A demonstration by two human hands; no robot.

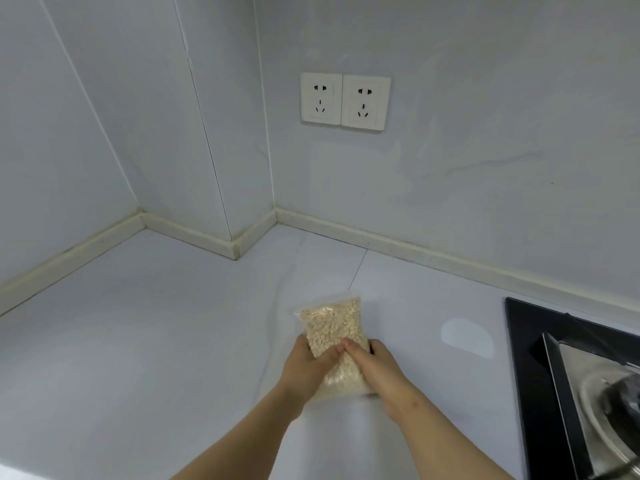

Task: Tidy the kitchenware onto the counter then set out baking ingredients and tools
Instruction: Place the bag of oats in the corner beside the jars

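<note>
As two hands (306,363) (379,367) grip it, one bag (332,323) lies.

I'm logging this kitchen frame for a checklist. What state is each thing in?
bag of oats: filled, top looks closed, gripped from both sides at its near end.
left hand: holds the bag's left edge.
right hand: holds the bag's right edge.
wall sockets: nothing plugged in.
hob: cut off by the frame edge; no flame seen.
</note>
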